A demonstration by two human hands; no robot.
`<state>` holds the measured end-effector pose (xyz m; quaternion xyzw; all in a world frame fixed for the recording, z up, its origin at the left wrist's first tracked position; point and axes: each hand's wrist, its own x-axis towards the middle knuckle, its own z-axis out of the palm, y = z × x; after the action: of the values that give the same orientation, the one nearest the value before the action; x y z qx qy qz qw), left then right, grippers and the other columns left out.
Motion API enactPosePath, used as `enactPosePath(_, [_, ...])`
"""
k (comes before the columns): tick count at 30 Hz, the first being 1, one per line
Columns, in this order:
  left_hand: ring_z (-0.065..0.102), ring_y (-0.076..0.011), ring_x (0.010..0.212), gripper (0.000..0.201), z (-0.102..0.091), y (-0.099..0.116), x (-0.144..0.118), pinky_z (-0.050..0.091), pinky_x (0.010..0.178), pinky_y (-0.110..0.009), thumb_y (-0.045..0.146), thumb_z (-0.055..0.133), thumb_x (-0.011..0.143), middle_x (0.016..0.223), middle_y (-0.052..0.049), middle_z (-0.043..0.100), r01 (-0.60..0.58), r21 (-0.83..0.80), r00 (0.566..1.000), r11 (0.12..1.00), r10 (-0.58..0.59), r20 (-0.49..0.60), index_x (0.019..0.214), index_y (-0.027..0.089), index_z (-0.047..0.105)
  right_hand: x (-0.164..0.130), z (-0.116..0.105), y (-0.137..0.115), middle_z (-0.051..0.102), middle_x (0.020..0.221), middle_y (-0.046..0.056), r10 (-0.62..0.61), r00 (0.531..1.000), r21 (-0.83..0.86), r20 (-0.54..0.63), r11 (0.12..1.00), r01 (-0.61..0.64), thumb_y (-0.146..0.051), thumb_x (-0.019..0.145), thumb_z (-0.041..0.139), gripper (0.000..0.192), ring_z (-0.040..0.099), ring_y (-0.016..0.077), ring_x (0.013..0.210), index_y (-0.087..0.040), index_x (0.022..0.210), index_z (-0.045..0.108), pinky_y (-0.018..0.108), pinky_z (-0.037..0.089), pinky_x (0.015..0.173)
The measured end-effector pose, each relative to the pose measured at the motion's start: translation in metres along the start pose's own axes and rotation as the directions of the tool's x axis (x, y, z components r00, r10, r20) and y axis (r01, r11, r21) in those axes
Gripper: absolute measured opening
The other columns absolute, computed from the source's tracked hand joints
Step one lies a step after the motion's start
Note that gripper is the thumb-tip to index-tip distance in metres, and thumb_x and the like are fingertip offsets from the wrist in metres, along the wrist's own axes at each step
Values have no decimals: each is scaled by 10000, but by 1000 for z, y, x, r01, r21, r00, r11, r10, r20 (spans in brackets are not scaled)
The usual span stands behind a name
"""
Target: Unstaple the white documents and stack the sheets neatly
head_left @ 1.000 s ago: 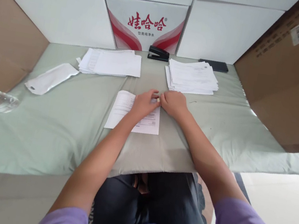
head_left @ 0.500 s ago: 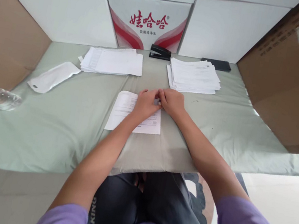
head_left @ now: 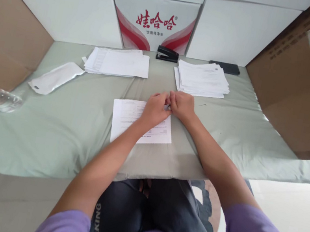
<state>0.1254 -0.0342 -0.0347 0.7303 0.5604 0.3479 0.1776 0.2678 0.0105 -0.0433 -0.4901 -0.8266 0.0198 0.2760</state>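
Pinching together at the far right corner of a printed sheet (head_left: 130, 121), the left hand (head_left: 154, 110) and right hand (head_left: 182, 105) meet, both closed on that corner. The sheet lies on the worktop (head_left: 65, 128), long axis running left to right. The far carton (head_left: 154, 24) reads 娃哈哈 in red.

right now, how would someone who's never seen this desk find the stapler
Start at the white carton with red characters standing at the back of the green-covered table. The stapler lies at its foot, between the two paper stacks. It is black and chunky, unlike the flat dark phone further right.
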Motion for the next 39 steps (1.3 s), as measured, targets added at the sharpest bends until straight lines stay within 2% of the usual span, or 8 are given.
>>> enactPosePath(10, [624, -191, 831, 266, -1, 1, -1, 477, 980, -410, 153, 705, 752, 842, 2, 653, -16, 8, 1000, 1000, 16, -17, 877, 237, 486, 1, -3, -1, 672, 691, 95, -5, 1000, -3, -12, 1000, 5, -560, 1060, 63, 805, 544, 178, 645, -185, 668, 658, 330, 265, 620])
enactPosePath(15, [624, -181, 801, 286, -1, 0, 0, 452, 1004, -399, 154, 722, 737, 824, 8, 647, -6, 20, 1000, 1000, 6, -6, 848, 235, 472, 1, -3, -3, 695, 717, 93, 9, 999, 22, 38, 1000, -9, -536, 1067, 93, 784, 576, 181, 671, -184, 686, 682, 326, 298, 639])
enactPosePath(21, [630, -165, 762, 273, -4, -2, 1, 387, 1039, -417, 244, 752, 772, 824, 29, 648, 39, 57, 997, 998, -43, 56, 890, 228, 507, 3, -1, 2, 713, 735, 85, 1, 995, 54, 101, 999, -6, -537, 1066, 121, 764, 585, 181, 683, -187, 723, 707, 324, 317, 660])
enactPosePath(27, [673, -203, 888, 268, -2, -2, 0, 394, 1031, -421, 311, 755, 805, 949, -9, 714, 69, 53, 991, 996, -75, 112, 973, 231, 563, 3, -1, 10, 700, 703, 87, 11, 996, 46, 87, 999, -15, -588, 1050, 167, 761, 584, 187, 676, -187, 681, 697, 329, 307, 651])
enactPosePath(32, [691, -249, 1000, 317, -2, 1, -4, 480, 908, -385, 300, 734, 838, 1125, -61, 738, 64, 21, 989, 998, -66, 131, 1113, 236, 588, 2, -3, 12, 720, 729, 85, -3, 998, 125, 57, 992, -4, -603, 1046, 174, 760, 620, 194, 713, -192, 720, 724, 328, 340, 674])
enactPosePath(39, [684, -268, 1092, 438, 4, -4, -7, 484, 944, -389, 277, 789, 811, 1168, -74, 738, 50, 50, 989, 997, -57, 137, 1201, 241, 593, 2, -8, 25, 647, 642, 77, 76, 996, 164, -47, 984, -67, -637, 1037, 142, 751, 568, 189, 637, -205, 639, 610, 342, 378, 683])
